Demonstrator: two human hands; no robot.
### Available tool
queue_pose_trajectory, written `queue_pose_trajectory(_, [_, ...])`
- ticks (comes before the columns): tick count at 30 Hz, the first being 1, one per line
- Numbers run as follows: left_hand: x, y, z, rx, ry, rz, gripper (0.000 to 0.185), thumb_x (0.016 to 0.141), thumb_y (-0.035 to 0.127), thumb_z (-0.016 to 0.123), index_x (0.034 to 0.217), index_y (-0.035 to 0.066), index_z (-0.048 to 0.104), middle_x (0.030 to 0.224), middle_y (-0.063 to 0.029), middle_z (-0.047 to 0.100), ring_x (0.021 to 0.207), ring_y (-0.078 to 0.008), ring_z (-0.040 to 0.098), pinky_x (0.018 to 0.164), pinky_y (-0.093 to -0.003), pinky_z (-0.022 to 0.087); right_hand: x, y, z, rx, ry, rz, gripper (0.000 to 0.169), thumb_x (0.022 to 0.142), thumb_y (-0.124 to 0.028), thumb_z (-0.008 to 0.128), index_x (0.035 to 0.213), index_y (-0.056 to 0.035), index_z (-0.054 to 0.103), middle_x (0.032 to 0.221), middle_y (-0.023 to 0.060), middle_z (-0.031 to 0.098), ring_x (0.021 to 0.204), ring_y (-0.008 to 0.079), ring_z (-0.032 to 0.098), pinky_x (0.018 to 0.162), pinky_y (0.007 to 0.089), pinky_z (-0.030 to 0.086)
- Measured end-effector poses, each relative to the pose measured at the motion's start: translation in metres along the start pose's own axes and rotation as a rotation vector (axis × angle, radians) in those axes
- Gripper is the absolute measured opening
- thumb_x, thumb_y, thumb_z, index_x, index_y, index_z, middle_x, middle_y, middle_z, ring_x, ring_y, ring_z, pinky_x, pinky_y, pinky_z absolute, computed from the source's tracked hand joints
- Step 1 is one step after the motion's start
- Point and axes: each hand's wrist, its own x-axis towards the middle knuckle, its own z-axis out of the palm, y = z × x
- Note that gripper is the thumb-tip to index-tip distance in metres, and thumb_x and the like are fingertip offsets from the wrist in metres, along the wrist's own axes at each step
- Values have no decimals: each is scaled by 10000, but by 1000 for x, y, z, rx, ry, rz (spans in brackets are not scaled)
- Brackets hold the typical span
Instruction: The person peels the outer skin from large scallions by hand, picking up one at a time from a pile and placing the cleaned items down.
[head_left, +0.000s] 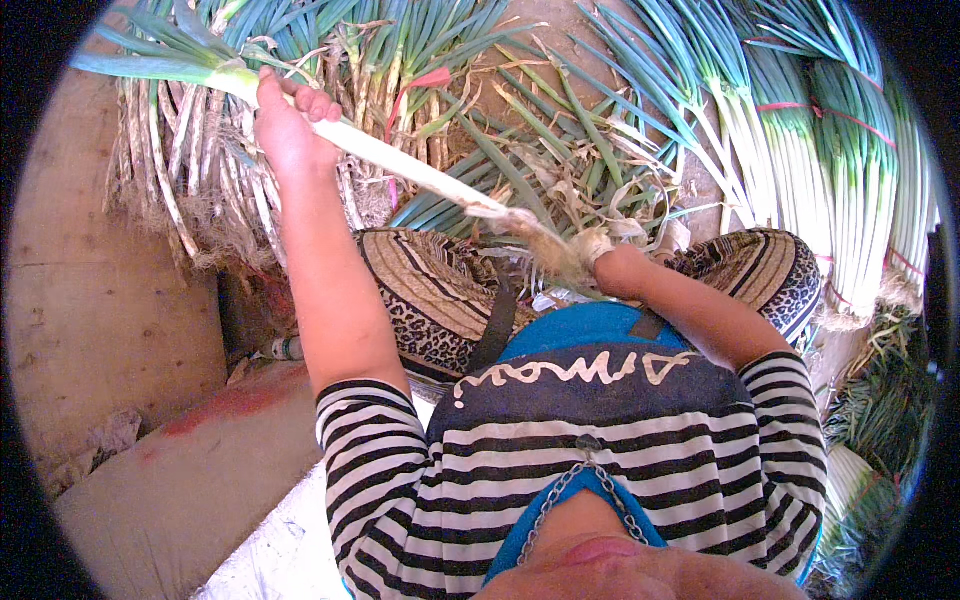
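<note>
My left hand (296, 124) is closed around the upper shaft of a long green onion (409, 171), just below its green leaves. The white shaft slants down to the right, and its hairy root end lies in front of my lap. My right hand (619, 270) is beside the roots, with a pale, crumpled thing (591, 246) at its fingers; whether that is peeled skin or a glove part cannot be told. Loose leaves and dry skins (577, 165) lie in a heap beyond the hands.
Unpeeled green onions with soiled roots (202, 142) are piled at the upper left. Peeled white ones stand in bundles (855, 187) with red ties at the right. Wooden boards (112, 300) lie at the left, and more greens (877, 405) at the lower right.
</note>
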Motion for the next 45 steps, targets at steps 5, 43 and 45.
queue_pose_trajectory(5, [-14,-16,19,-6,64,7,308,854,318,476,693,86,353,495,3,318,387,-109,307,360,-272,295,27,43,27,-62,172,140,221,716,-221,516,858,-71,597,819,132,620,691,291,610,598,385,489])
queue_pose_trajectory(43, [-7,-45,67,-24,-46,-72,247,855,212,489,684,105,346,557,8,331,485,-109,321,453,-254,300,-34,-14,-95,771,920,-286,199,872,-208,411,919,-42,511,674,203,537,627,381,532,573,435,433])
queue_pose_trajectory(45, [-3,-50,69,-43,-77,-85,236,857,218,487,702,100,353,562,7,348,490,-116,334,467,-266,320,-32,-10,-95,745,927,-148,182,873,-178,410,916,-34,512,688,197,542,618,376,541,572,412,443])
